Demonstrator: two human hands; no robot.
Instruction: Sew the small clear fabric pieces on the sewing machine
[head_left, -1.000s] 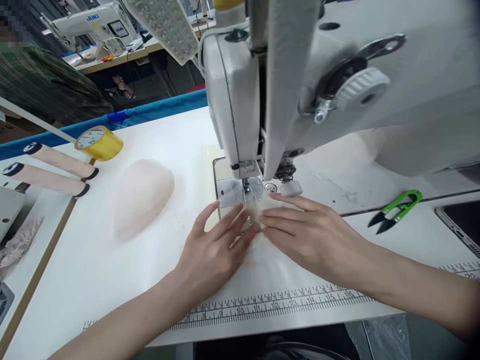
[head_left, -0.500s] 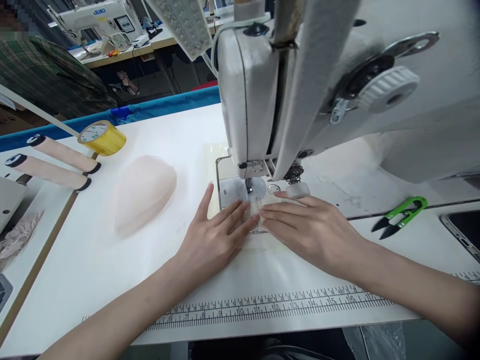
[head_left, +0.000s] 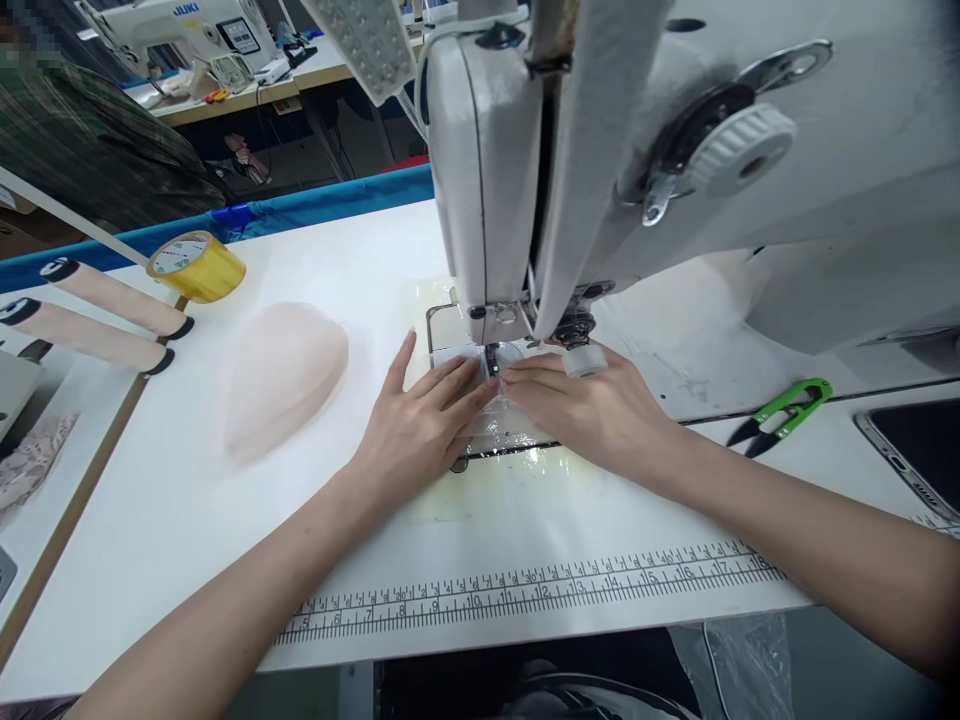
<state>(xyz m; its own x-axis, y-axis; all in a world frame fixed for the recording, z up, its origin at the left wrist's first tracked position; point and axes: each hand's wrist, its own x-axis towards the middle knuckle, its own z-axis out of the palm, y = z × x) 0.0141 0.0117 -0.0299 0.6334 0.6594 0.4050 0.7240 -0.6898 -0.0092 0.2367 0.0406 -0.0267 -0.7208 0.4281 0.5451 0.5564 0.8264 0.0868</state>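
Note:
My left hand (head_left: 421, 420) lies flat, fingers stretched out, on a small clear plastic piece (head_left: 504, 430) at the needle plate of a white sewing machine (head_left: 525, 170). My right hand (head_left: 592, 405) lies flat on the same piece from the right, its fingertips close to the needle and presser foot (head_left: 491, 362). The fingertips of both hands nearly meet below the needle. A white thimble-like cap (head_left: 585, 360) sits by my right index finger.
A pale pink padded cup (head_left: 281, 375) rests left of the machine. Yellow tape roll (head_left: 196, 267) and two pink thread cones (head_left: 105, 310) stand at the far left. Green thread snips (head_left: 784, 412) and a phone (head_left: 911, 450) sit to the right. A printed ruler (head_left: 525, 590) runs along the table's front edge.
Both hands have slid forward toward the needle, pushing the clear piece under the presser foot. The camera has tilted slightly.

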